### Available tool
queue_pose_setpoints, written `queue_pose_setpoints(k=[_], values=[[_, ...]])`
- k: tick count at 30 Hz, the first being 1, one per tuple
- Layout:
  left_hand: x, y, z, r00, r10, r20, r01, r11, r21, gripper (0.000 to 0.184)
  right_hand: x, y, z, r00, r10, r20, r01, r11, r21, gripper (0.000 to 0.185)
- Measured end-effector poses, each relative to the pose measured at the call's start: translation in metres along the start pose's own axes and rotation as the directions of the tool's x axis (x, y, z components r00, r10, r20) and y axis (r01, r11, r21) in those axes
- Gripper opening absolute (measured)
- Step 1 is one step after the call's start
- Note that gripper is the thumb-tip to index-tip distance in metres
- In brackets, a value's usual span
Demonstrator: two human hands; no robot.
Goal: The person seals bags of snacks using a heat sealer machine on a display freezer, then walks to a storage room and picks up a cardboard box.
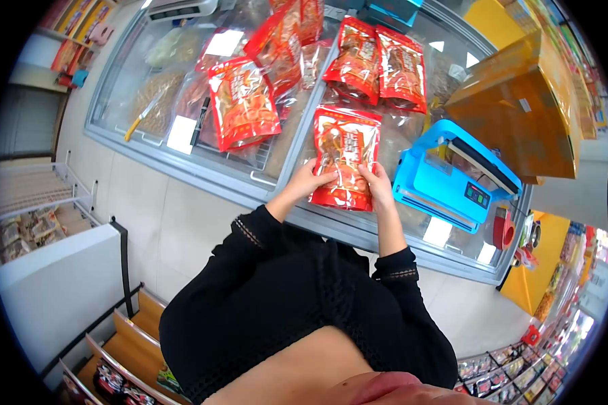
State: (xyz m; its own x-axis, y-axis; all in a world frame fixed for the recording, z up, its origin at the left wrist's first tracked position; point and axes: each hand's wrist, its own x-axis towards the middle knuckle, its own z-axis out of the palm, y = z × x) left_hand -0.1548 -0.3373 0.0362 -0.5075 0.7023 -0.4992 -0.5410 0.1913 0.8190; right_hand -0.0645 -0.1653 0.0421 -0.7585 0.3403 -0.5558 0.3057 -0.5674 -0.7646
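Note:
A red and clear snack pouch point(346, 145) with white lettering lies on the glass freezer top, its lower edge toward me. My left hand point(307, 181) grips its left side, thumb on the front. On the opposite side my right hand point(378, 185) holds it the same way, thumb pressed on the front; the fingers behind the pouch are hidden. Just right of my right hand stands a blue vacuum sealer point(446, 185) with its lid raised. Two similar pouches point(402, 67) lie beyond the held one. Another pouch point(243, 101) tops a pile to the left.
A large brown cardboard box point(520, 101) stands behind the sealer. A roll of red tape point(503, 228) sits at the right edge. A black marker point(200, 121) and a yellow-handled knife point(142, 119) lie on the left glass. A wire-topped bin point(61, 260) stands at lower left.

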Motion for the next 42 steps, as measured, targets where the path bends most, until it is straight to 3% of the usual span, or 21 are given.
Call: queue_pose_setpoints(k=[2,4,7,9,10,12,14,16,18,22,24,25,26,28,29,31,32,34,38,40,42], values=[[-0.018,0.007,-0.005,1.000,0.031,-0.001,-0.031,0.996,-0.085,0.065,-0.011,-0.002,0.010,0.999,-0.020,0.045,0.019,0.999,0.026,0.043],[-0.042,0.022,-0.007,0.989,0.142,-0.043,-0.148,0.969,-0.198,0.058,-0.034,-0.007,0.028,0.964,-0.242,0.106,0.236,0.969,0.066,0.048],[-0.065,0.014,-0.021,0.982,0.184,-0.052,-0.189,0.976,-0.113,0.052,-0.050,0.001,0.045,0.911,-0.287,0.295,0.329,0.939,-0.100,0.063],[-0.086,0.010,-0.036,0.970,0.221,-0.105,-0.239,0.948,-0.208,0.046,-0.053,0.012,0.067,0.885,-0.309,0.348,0.398,0.890,-0.221,0.066],[-0.096,0.007,-0.043,0.962,0.240,-0.132,-0.266,0.930,-0.253,0.043,-0.054,0.008,0.081,0.838,-0.331,0.434,0.471,0.840,-0.268,0.057],[-0.117,-0.017,-0.079,0.939,0.259,-0.227,-0.319,0.903,-0.288,0.044,-0.029,0.001,0.099,0.795,-0.125,0.594,0.244,0.962,-0.124,0.047],[-0.144,-0.025,-0.099,0.860,0.387,-0.333,-0.493,0.798,-0.347,0.050,-0.004,-0.014,0.148,0.803,-0.093,0.589,0.312,0.907,-0.282,0.048],[-0.167,-0.035,-0.114,0.819,0.426,-0.385,-0.559,0.743,-0.367,0.054,0.078,0.018,0.172,0.881,-0.299,0.366,0.467,0.673,-0.574,0.054],[-0.186,-0.038,-0.122,0.746,0.422,-0.515,-0.657,0.596,-0.462,0.055,0.099,0.005,0.207,0.954,-0.157,0.255,0.293,0.664,-0.688,0.065],[-0.213,-0.059,-0.143,0.672,0.464,-0.577,-0.734,0.516,-0.441,0.054,0.157,0.041,0.243,0.940,-0.294,0.176,0.338,0.713,-0.615,0.070],[-0.224,-0.063,-0.147,0.582,0.450,-0.677,-0.792,0.504,-0.346,0.055,0.145,0.026,0.248,0.977,-0.205,0.063,0.176,0.596,-0.784,0.069],[-0.229,-0.063,-0.150,0.555,0.431,-0.712,-0.797,0.520,-0.307,0.055,0.143,0.020,0.246,0.977,-0.032,0.210,0.169,0.713,-0.680,0.057],[-0.235,-0.063,-0.157,0.556,0.429,-0.712,-0.797,0.519,-0.309,0.055,0.140,0.019,0.244,0.977,-0.031,0.209,0.168,0.712,-0.682,0.057],[-0.247,-0.060,-0.171,0.463,0.423,-0.779,-0.852,0.454,-0.259,0.056,0.122,0.018,0.239,0.834,0.305,0.460,-0.144,0.924,-0.353,0.045],[-0.253,-0.056,-0.176,0.463,0.423,-0.779,-0.852,0.454,-0.260,0.056,0.108,0.016,0.232,0.806,0.331,0.490,-0.180,0.927,-0.330,0.037],[-0.264,-0.039,-0.181,0.300,0.351,-0.887,-0.918,0.359,-0.169,0.054,0.066,0.006,0.214,0.766,0.259,0.588,-0.118,0.956,-0.267,0.044],[-0.267,-0.028,-0.182,0.302,0.357,-0.884,-0.918,0.360,-0.168,0.054,0.058,0.012,0.197,0.738,0.163,0.655,-0.027,0.977,-0.213,0.050],[-0.271,-0.012,-0.181,0.224,0.353,-0.908,-0.922,0.380,-0.080,0.051,0.020,0.010,0.159,0.796,-0.011,0.605,0.111,0.986,-0.128,0.068],[-0.228,0.010,-0.151,0.479,0.555,-0.680,-0.677,0.727,0.116,0.039,-0.045,-0.015,0.080,0.761,-0.199,0.618,0.319,0.944,-0.089,0.094],[-0.182,0.028,-0.103,0.635,0.462,-0.619,-0.546,0.836,0.064,0.038,-0.070,-0.026,0.060,0.686,-0.351,0.637,0.450,0.893,0.008,0.090],[-0.131,0.017,-0.070,0.772,0.471,-0.427,-0.480,0.872,0.092,0.042,-0.084,-0.028,0.038,0.727,-0.344,0.594,0.437,0.899,-0.014,0.088]])
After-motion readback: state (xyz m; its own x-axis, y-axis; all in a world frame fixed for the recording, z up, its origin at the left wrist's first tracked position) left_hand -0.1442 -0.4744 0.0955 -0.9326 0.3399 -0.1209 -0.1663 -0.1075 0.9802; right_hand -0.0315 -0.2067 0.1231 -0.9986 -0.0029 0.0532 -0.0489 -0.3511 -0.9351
